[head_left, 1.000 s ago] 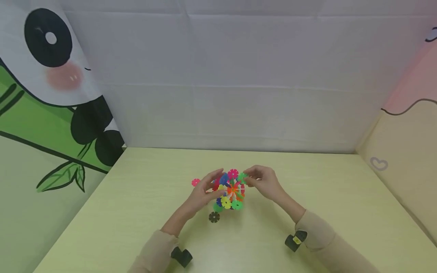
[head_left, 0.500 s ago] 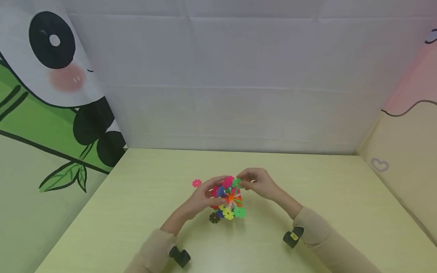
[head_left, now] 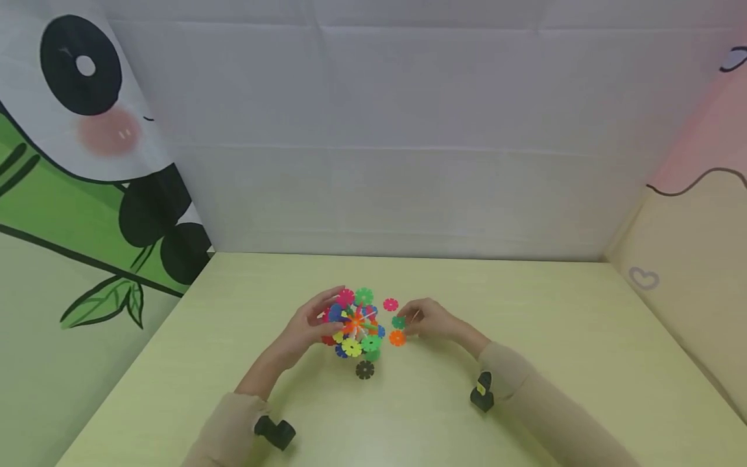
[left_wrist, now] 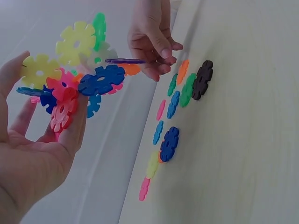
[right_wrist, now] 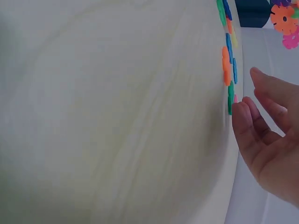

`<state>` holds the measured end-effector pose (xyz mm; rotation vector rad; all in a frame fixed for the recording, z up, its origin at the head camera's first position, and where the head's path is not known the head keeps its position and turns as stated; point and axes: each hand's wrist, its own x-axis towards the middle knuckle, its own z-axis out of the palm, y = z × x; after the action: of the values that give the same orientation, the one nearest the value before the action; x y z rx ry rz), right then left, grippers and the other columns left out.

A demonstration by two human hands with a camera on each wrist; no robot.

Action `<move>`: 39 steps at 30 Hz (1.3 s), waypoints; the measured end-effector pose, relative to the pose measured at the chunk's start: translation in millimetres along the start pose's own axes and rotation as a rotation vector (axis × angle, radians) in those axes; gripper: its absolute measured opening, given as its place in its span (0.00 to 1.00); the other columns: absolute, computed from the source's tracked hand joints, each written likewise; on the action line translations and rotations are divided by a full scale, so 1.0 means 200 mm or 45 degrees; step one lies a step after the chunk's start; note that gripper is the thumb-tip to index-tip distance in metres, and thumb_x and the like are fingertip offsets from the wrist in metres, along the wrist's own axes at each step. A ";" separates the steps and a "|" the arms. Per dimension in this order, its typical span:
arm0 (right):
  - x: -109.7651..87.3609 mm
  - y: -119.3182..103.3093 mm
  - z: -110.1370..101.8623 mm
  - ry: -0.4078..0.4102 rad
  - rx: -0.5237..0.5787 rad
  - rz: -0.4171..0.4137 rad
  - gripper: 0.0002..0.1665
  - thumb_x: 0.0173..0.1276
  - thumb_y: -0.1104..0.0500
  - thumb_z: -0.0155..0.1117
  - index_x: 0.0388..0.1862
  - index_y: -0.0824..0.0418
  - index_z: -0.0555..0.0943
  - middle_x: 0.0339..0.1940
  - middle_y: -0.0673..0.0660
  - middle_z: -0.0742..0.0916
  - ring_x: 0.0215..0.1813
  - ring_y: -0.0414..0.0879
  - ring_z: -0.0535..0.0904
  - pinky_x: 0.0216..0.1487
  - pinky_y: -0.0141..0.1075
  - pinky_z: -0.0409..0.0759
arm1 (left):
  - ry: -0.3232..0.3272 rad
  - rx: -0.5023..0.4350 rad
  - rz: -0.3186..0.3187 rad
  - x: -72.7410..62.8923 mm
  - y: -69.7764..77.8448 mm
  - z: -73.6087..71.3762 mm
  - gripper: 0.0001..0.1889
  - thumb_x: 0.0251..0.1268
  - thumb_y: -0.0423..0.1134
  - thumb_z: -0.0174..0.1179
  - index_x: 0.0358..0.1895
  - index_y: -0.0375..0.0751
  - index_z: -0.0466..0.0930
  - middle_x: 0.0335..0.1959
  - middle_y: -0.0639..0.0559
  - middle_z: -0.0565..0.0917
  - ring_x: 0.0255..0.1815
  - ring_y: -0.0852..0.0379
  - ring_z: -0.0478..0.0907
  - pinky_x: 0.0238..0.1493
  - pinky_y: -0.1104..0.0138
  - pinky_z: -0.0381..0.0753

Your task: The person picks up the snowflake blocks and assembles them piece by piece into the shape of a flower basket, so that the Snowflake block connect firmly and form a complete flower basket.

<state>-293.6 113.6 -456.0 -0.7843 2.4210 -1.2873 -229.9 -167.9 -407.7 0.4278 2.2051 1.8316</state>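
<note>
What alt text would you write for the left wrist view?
The left hand holds up a cluster of colourful notched discs; beyond it, the right hand is near loose discs lying on a pale table.

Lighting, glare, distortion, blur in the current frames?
Head: soft light, faint sheen low on the pale yellow wood-grain table, diffuse shadows on it; left wrist: greyish cast, multicoloured cluster of notched plastic discs fairly crisp; right wrist: table's far edge bows, left margin darkens, no obvious motion blur on the bare right hand.
</note>
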 end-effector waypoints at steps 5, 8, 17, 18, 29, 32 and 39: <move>0.03 -0.02 0.05 -0.105 -0.157 -0.013 0.17 0.51 0.64 0.69 0.42 0.64 0.81 0.35 0.52 0.82 0.34 0.41 0.73 0.35 0.30 0.75 | -0.013 -0.008 -0.013 -0.02 0.01 -0.01 0.34 0.58 0.39 0.60 0.68 0.51 0.57 0.68 0.43 0.58 0.59 0.42 0.67 0.45 0.59 0.79; 0.03 -0.03 0.07 -0.094 -0.227 0.005 0.14 0.51 0.65 0.70 0.39 0.63 0.81 0.32 0.50 0.80 0.33 0.41 0.70 0.35 0.30 0.72 | -0.022 -0.017 -0.005 -0.02 0.01 0.00 0.34 0.58 0.39 0.60 0.68 0.51 0.56 0.68 0.43 0.57 0.59 0.41 0.67 0.46 0.57 0.78; 0.00 -0.06 0.05 -0.040 -0.287 -0.023 0.14 0.50 0.67 0.70 0.35 0.62 0.76 0.30 0.50 0.78 0.33 0.42 0.71 0.36 0.32 0.74 | -0.037 -0.061 0.003 -0.01 0.01 0.04 0.34 0.58 0.38 0.59 0.68 0.51 0.56 0.68 0.44 0.58 0.59 0.43 0.67 0.44 0.59 0.78; -0.01 -0.07 0.05 -0.028 -0.293 -0.032 0.13 0.51 0.67 0.69 0.35 0.61 0.76 0.31 0.50 0.79 0.33 0.42 0.71 0.36 0.32 0.74 | -0.040 -0.070 0.006 -0.01 0.02 0.04 0.34 0.58 0.38 0.59 0.68 0.51 0.56 0.68 0.44 0.58 0.59 0.43 0.67 0.44 0.59 0.78; -0.25 -0.38 -0.09 0.347 0.137 -0.061 0.11 0.58 0.71 0.61 0.40 0.71 0.75 0.34 0.64 0.81 0.31 0.49 0.80 0.32 0.45 0.82 | -0.096 -0.190 0.065 0.02 0.04 0.16 0.33 0.60 0.35 0.58 0.68 0.51 0.56 0.66 0.44 0.61 0.55 0.47 0.72 0.46 0.58 0.78; -0.30 -0.46 -0.10 0.417 0.228 -0.021 0.11 0.57 0.72 0.60 0.40 0.72 0.75 0.35 0.66 0.82 0.31 0.49 0.80 0.33 0.47 0.81 | -0.110 -0.208 0.073 0.04 0.05 0.20 0.33 0.60 0.34 0.58 0.68 0.53 0.57 0.65 0.44 0.62 0.54 0.47 0.73 0.47 0.59 0.78; -0.28 -0.36 -0.06 0.500 0.268 -0.013 0.12 0.57 0.69 0.63 0.41 0.68 0.76 0.34 0.61 0.83 0.31 0.51 0.80 0.30 0.37 0.82 | -0.127 -0.233 0.053 0.07 0.06 0.25 0.33 0.60 0.34 0.57 0.68 0.52 0.56 0.65 0.45 0.62 0.55 0.47 0.73 0.47 0.59 0.78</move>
<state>-231.1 121.3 -389.8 -0.5252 2.5059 -1.8082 -222.7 -114.9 -405.5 0.5191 1.9573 1.9671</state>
